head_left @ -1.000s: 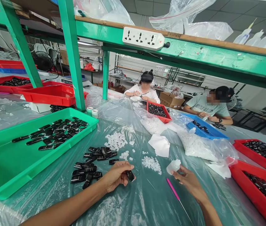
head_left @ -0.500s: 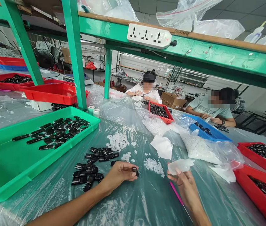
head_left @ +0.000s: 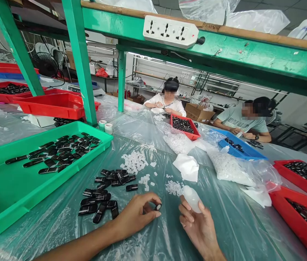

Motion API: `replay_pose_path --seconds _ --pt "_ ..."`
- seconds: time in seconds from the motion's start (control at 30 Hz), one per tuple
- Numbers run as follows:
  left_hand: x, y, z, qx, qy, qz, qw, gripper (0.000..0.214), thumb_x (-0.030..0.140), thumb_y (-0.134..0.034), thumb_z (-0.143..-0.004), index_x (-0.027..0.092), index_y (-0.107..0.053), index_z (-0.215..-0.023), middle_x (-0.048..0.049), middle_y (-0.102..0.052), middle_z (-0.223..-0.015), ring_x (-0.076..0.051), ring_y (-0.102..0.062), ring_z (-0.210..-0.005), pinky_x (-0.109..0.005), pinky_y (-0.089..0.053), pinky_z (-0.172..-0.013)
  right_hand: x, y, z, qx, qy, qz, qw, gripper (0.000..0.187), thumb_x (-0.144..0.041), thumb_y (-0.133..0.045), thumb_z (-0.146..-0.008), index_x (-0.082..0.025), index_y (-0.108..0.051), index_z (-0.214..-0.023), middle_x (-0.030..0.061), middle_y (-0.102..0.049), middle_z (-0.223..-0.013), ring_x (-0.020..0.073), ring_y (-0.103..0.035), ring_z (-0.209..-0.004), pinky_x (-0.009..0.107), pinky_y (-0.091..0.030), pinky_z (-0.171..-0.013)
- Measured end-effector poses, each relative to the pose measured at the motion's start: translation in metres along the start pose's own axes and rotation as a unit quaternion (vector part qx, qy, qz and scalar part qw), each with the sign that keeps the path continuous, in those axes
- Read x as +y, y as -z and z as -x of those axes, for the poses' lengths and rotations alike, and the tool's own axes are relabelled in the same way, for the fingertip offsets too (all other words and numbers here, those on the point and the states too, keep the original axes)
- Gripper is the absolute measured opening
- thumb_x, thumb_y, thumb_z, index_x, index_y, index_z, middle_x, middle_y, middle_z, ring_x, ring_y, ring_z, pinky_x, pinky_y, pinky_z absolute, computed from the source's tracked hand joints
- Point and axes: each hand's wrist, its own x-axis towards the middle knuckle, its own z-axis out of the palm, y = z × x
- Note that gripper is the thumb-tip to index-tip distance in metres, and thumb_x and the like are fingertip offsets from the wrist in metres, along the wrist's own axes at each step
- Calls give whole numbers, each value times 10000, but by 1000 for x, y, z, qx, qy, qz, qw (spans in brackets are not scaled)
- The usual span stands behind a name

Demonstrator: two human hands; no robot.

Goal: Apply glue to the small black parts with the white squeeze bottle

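Observation:
My left hand pinches a small black plastic piece between thumb and fingertips, its pale end facing right. My right hand is wrapped round a translucent white squeeze bottle, tilted, with its nozzle end out of sight. Left of my left hand lies a loose pile of black plastic pieces, and a single black piece sits just beyond the hand. White small blocks are heaped farther back. Tiny white bits lie behind the bottle.
A green tray with many black pieces stands at left. On the right are red trays, a blue tray, a bag of white parts and white paper. A green shelf frame rises ahead; two people sit opposite.
My right hand has moved left with the bottle, turning it so its rounded base faces the black piece. My left hand has turned the piece end-on. The pink-handled tool is no longer visible.

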Motion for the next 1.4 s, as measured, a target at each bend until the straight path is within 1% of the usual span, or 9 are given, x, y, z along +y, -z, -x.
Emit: replay_pose_path --seconds 0.13,0.3,0.43,0.57,0.73,0.83,1.03,1.23,1.4 --pt "0 0 0 -6 1 -6 1000 224 265 -605 -790 221 -623 -1009 -19 -653 -978 -144 -608 -722 -197 -429 -589 3 3 -1 8 -6 23 1000 139 -287 -619 -759 -155 -597 -720 -58 -345 -631 48 -201 -469 191 -332 -443" --pt "0 2 0 9 -7 -17 1000 242 287 -610 -794 210 -648 -1020 -34 -659 -948 -151 -607 -730 -193 -442 -585 8 6 -2 5 -30 88 996 231 -288 -591 -791 -160 -560 -601 -70 -288 -561 62 -166 -463 225 -346 -471" --pt "-2 3 -1 33 -17 -28 999 237 268 -607 -795 202 -647 -1020 -38 -651 -914 -146 -597 -715 -199 -457 -609 10 5 -1 8 -17 181 983 142 -302 -604 -787 -171 -611 -735 -76 -275 -552 72 -163 -471 240 -359 -490" --pt "-3 4 -1 40 -36 -56 997 212 245 -594 -806 219 -646 -1010 -32 -637 -903 -146 -588 -729 -199 -452 -616 11 0 0 1 2 284 959 227 -337 -618 -771 -142 -629 -887 -76 -318 -538 72 -166 -468 249 -377 -484" --pt "-4 4 -1 39 -47 -106 993 216 235 -584 -810 242 -641 -1018 -28 -615 -886 -148 -576 -718 -203 -442 -603 9 -14 3 44 25 372 927 320 -388 -685 -690 -153 -628 -900 -9 -543 -655 74 -339 -467 253 -393 -489" --pt "-4 5 -1 29 -40 -134 990 222 231 -581 -810 260 -636 -1023 -23 -604 -900 -142 -568 -680 -188 -417 -540 6 -21 5 51 33 411 910 305 -385 -701 -673 -175 -626 -880 19 -609 -736 106 -444 -510 254 -399 -508" --pt "-4 5 -1 29 -39 -154 987 223 230 -575 -818 273 -625 -1031 -14 -592 -902 -138 -559 -665 -192 -408 -542 4 -20 5 47 35 444 894 359 -380 -726 -650 -195 -623 -940 14 -614 -760 122 -484 -567 244 -410 -551" --pt "-3 4 -1 20 -35 -137 990 183 255 -578 -819 249 -632 -994 -21 -588 -873 -145 -551 -680 -180 -390 -512 4 -18 7 70 37 473 877 379 -426 -685 -694 -192 -633 -987 45 -617 -814 145 -509 -618 262 -448 -572" --pt "-5 4 -1 20 -36 -136 990 187 248 -581 -818 250 -635 -996 -19 -585 -878 -139 -545 -674 -192 -406 -556 3 -21 9 73 39 479 874 373 -445 -673 -699 -181 -649 -962 28 -603 -695 146 -506 -577 262 -447 -545"
